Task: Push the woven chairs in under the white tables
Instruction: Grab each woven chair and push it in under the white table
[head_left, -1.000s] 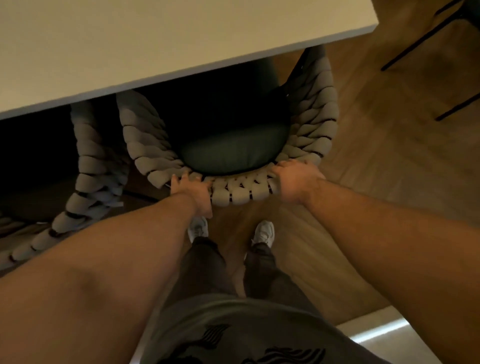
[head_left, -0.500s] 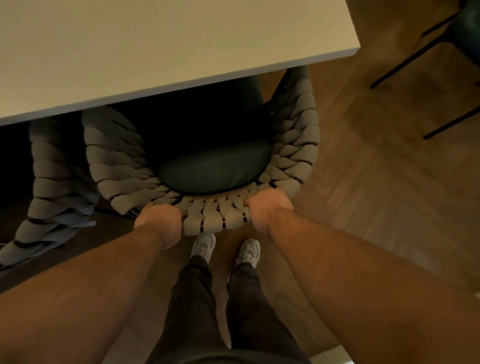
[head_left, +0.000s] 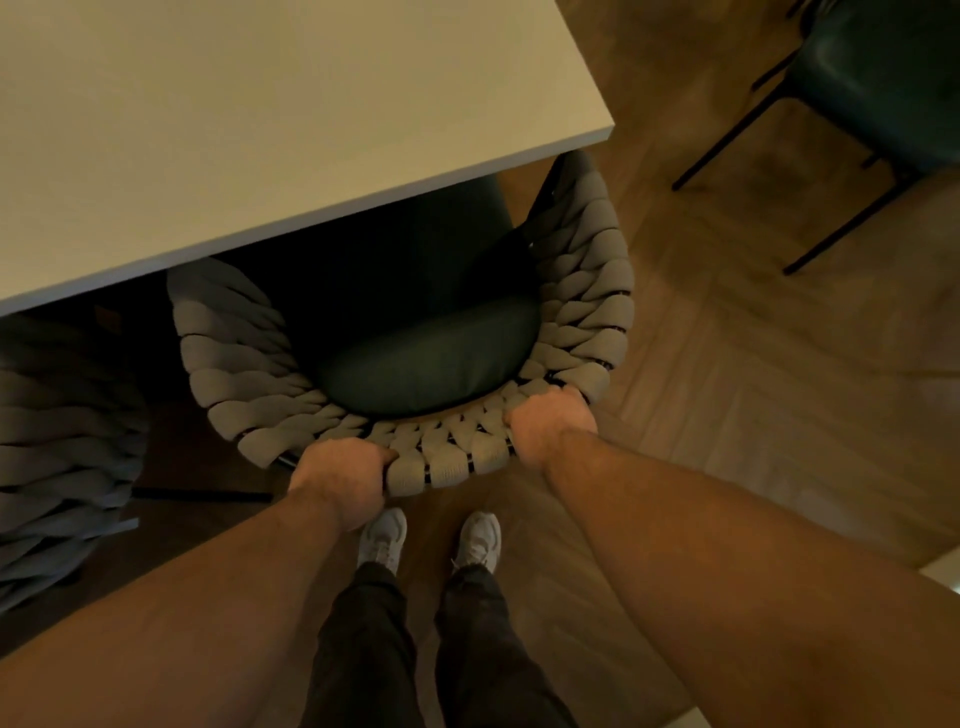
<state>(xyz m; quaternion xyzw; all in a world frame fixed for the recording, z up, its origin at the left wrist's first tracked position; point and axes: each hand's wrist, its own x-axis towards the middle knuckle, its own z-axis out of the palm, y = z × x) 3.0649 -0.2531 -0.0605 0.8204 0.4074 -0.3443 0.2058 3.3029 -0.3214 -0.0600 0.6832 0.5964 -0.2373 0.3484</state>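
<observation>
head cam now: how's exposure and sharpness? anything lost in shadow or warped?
Head view: dim, warm light, no glare on the white table. Head view: deep shadow under it swallows the front of the woven chair. Head view: left hand and right hand on the backrest read clearly, slightly soft. Head view: wide-angle stretch swells the forearms; floor at right smeared.
</observation>
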